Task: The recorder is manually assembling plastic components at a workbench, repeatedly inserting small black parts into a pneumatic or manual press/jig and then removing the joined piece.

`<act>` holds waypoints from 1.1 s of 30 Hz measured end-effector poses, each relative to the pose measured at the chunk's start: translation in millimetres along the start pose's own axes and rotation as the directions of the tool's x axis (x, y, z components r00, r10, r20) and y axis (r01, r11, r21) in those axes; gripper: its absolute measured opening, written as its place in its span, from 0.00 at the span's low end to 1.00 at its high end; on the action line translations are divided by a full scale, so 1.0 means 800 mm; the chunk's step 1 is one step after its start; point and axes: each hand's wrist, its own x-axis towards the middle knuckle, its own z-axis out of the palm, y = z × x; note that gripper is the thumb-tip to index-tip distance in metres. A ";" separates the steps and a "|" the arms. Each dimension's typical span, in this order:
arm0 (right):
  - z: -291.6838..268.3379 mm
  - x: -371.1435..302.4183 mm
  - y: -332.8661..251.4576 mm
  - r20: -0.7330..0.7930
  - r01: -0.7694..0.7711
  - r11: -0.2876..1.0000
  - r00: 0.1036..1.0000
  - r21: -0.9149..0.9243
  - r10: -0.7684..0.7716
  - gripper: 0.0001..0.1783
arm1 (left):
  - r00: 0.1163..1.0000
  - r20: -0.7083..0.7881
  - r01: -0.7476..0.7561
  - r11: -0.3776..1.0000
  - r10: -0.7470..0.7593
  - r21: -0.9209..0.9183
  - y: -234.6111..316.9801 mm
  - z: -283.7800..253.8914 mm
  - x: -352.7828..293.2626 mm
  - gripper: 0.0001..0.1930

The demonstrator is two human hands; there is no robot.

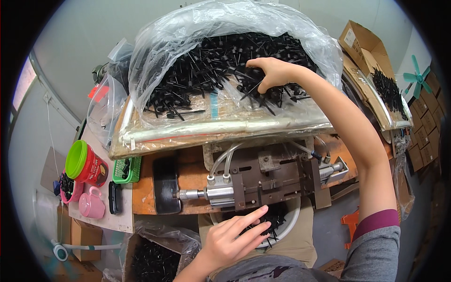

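The right hand (276, 74), thumb and forefinger spread apart, reaches into the black parts (202, 70) heaped on the tray (225, 128), right of its middle. Clear plastic (155, 47) drapes the tray's back edge. The left hand (230, 240), slack and released, hangs over a bucket (295, 218) of similar pieces, below the bench's front edge. The wooden bench (143, 188) carries a machine (249, 183). A pink mug (92, 204) and red tub (97, 170) stand on a pale board (117, 222) left of it; cartons (423, 134) stack at the room's right.
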 end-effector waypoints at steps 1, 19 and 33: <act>0.000 -0.005 -0.004 0.025 0.032 0.999 0.999 0.011 -0.032 0.50 | 1.000 0.006 0.004 1.000 -0.004 -0.024 0.003 0.005 -0.002 0.16; 0.025 -0.110 -0.004 -0.450 0.371 0.875 0.754 -0.310 -0.479 0.13 | 0.989 -0.014 0.148 0.970 -0.148 0.192 0.004 0.096 -0.007 0.15; 0.062 -0.252 -0.064 -0.655 0.363 0.727 0.739 0.583 0.157 0.09 | 0.990 0.080 0.070 0.900 -0.115 0.430 -0.007 0.096 0.026 0.13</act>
